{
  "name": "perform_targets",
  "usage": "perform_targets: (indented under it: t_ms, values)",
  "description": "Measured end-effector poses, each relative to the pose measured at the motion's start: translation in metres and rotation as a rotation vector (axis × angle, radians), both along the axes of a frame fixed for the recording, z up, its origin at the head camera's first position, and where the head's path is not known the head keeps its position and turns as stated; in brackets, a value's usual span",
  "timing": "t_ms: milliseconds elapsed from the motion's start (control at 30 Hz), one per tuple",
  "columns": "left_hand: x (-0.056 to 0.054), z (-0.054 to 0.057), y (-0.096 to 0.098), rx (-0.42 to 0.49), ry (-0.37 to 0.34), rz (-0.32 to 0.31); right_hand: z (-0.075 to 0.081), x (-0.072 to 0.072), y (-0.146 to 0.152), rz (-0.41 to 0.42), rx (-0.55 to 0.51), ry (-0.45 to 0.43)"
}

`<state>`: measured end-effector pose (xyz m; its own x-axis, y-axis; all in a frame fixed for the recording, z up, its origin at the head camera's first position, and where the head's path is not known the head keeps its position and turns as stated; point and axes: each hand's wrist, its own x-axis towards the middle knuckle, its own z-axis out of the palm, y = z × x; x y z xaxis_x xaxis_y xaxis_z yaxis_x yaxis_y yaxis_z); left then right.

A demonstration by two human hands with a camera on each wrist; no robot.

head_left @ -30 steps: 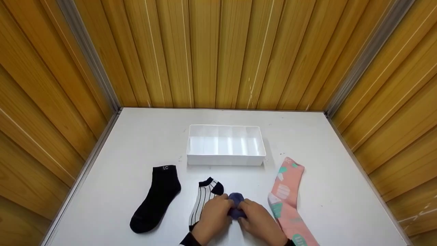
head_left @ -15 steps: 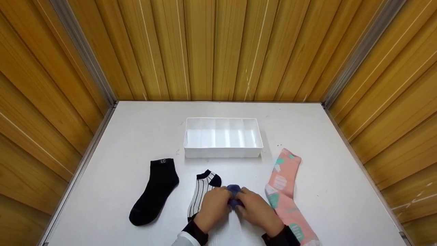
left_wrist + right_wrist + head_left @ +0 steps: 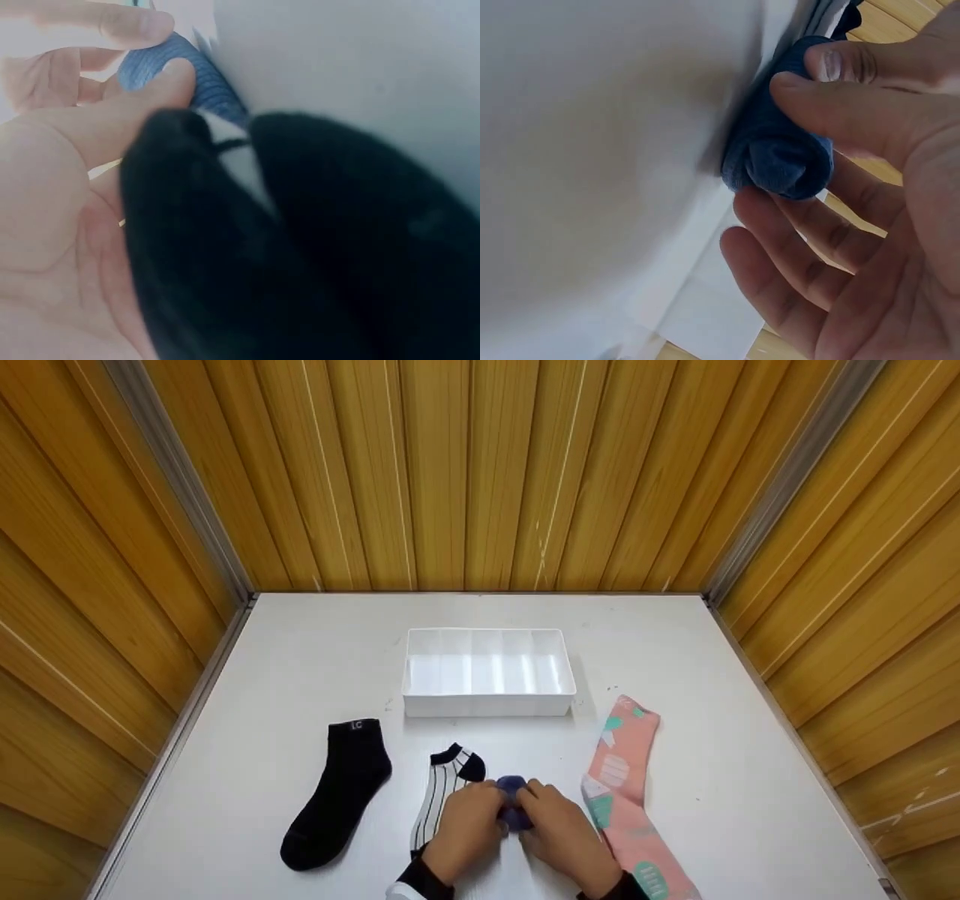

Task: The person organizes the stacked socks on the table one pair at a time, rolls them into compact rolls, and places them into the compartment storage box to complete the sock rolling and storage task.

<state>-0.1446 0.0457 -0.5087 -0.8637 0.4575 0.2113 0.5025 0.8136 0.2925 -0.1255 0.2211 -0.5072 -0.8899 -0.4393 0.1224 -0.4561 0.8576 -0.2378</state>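
- Little has moved since the earlier frame; the head view has shifted slightly.
- Left hand (image 3: 469, 819) and right hand (image 3: 561, 831) both pinch the blue roll (image 3: 511, 784), near middle of the table (image 3: 735, 780).
- Striped sock (image 3: 436, 802) just left, partly hidden; black sock (image 3: 337, 802) farther left.
- Pink sock (image 3: 630, 780) right.
- White box (image 3: 489, 706) on the far side.

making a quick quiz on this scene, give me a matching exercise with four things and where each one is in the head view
1. black sock
2. box
3. blue roll
4. pink sock

A. far right
B. gripped by left hand and right hand
C. far left
D. farthest back

Right pairs: 1-C, 2-D, 3-B, 4-A
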Motion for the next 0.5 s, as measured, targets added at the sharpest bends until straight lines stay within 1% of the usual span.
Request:
perform_targets:
  t_ms: [100,167,300,433,500]
  values:
    - [0.0011,-0.0016,-0.0008,-0.010,-0.021,0.001,-0.0025,0.0029,-0.0030,-0.013,0.021,0.048]
    - [0.0006,-0.0014,-0.0014,-0.011,-0.031,-0.001,-0.0022,0.0031,-0.0041,-0.023,0.022,0.049]
    - [-0.0018,-0.0007,-0.0019,0.017,-0.053,-0.014,-0.0019,0.0030,-0.0035,-0.030,0.004,0.054]
    - [-0.0036,0.0015,-0.0020,0.043,-0.072,-0.020,-0.0027,0.0016,-0.0005,-0.013,-0.014,0.065]
    - [-0.0042,0.0026,-0.0021,0.048,-0.076,-0.019,-0.0025,0.0007,0.0011,0.000,-0.022,0.057]
